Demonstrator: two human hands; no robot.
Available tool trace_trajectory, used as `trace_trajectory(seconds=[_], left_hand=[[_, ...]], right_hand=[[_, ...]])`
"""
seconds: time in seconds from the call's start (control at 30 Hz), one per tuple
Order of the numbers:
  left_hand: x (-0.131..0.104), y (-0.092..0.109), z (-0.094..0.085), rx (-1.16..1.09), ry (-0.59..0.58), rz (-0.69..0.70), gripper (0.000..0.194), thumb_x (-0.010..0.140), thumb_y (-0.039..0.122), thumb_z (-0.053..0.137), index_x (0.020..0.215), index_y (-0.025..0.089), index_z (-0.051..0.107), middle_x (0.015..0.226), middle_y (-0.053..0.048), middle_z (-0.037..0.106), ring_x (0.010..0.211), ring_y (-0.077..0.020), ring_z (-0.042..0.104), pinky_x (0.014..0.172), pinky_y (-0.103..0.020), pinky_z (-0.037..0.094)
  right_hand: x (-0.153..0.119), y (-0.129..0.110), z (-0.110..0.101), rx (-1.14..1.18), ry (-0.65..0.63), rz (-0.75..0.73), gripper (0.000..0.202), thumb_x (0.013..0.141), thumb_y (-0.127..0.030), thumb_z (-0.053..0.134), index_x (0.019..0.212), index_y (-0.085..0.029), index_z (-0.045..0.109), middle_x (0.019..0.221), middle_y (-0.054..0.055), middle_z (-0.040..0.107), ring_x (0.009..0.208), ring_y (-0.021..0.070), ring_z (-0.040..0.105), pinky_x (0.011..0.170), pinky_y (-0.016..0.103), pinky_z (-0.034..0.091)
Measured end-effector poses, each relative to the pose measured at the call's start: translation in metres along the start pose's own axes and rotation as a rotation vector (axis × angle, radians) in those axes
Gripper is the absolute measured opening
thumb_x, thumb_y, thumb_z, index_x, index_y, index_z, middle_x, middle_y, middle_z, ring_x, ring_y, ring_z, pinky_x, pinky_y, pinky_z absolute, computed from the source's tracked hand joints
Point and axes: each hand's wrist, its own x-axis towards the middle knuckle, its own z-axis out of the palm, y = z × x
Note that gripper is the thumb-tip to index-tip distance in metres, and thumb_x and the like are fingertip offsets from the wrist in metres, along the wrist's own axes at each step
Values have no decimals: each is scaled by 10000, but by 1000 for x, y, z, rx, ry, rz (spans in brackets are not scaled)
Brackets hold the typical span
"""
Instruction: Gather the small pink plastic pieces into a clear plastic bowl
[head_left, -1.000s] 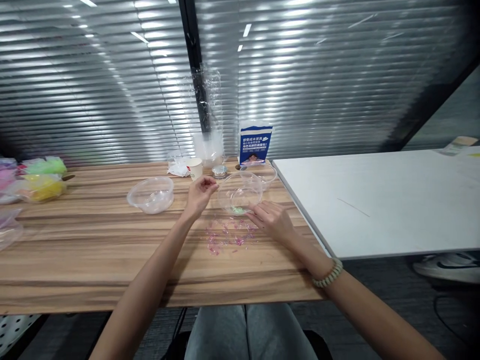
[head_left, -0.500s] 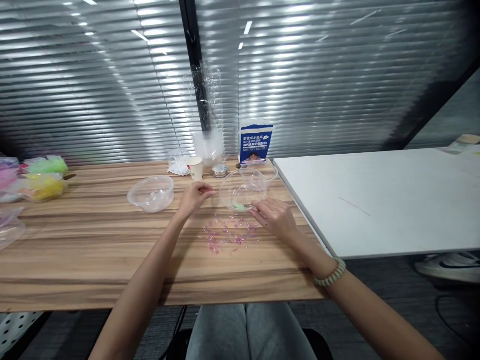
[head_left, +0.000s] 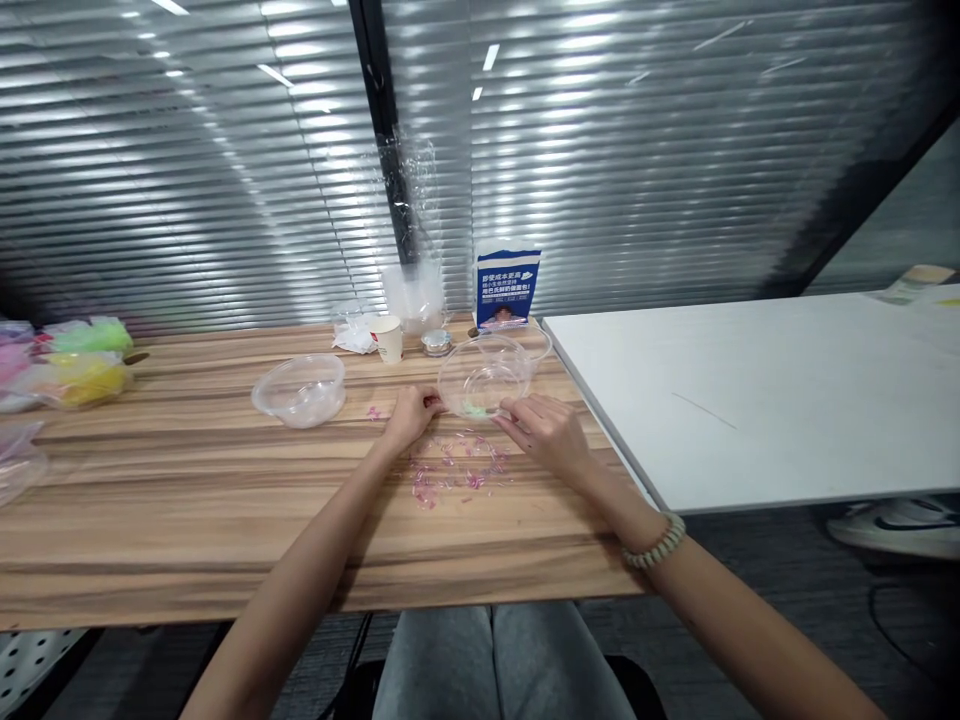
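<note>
A clear plastic bowl (head_left: 491, 352) is tilted toward me, with some light green bits (head_left: 474, 409) inside near its lower side. My right hand (head_left: 551, 432) pinches the lower right of its rim between thumb and fingers. At the bowl's left edge is my left hand (head_left: 411, 416), its fingers curled closed; what they grip there is hidden. Below the bowl, many small pink and clear pieces (head_left: 454, 470) lie scattered on the wooden table (head_left: 187, 540). A few pink pieces (head_left: 373, 412) lie left of my left hand.
Another clear plastic bowl (head_left: 300, 392) stands to the left. Behind are a paper cup (head_left: 387, 338), a small round tin (head_left: 436, 343) and a blue packet (head_left: 508, 290). Bags of coloured material (head_left: 82, 375) lie far left. A white table (head_left: 765, 400) adjoins on the right.
My left hand has moved right and slightly toward me, up to the bowl's left edge, uncovering a few pink pieces. My right hand stays on the rim.
</note>
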Motion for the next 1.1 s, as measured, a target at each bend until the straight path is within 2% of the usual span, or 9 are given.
trace_trajectory(seconds=[0.43,0.57,0.9,1.1], left_hand=[[4,3,4,21,4,61,253,713,21,477,816,118,686,915,-89,689,846,-193,615,797,-288,464],[3,5,5,13,12,63,297,705,-9,427,814,113,675,903,-93,687,842,-199,619,794,-301,470],[5,4,5,5,-5,118,244,751,31,458,824,116,675,896,-98,687,843,-209,615,786,-300,471],[6,-2,8,19,-23,145,251,764,46,463,863,128,679,912,-94,679,875,-209,604,840,-327,458]], right_hand=[[1,0,0,3,-14,7,154,885,-282,522,834,-160,603,726,44,673,683,159,617,615,266,409],[0,1,1,17,-34,15,151,881,-276,527,822,-160,603,729,48,671,686,159,616,612,268,401],[-1,3,0,14,-16,53,165,886,-285,515,825,-156,599,687,44,650,650,153,595,594,258,387],[0,2,-1,36,-1,90,163,882,-286,520,834,-152,600,691,45,649,634,147,592,591,250,397]])
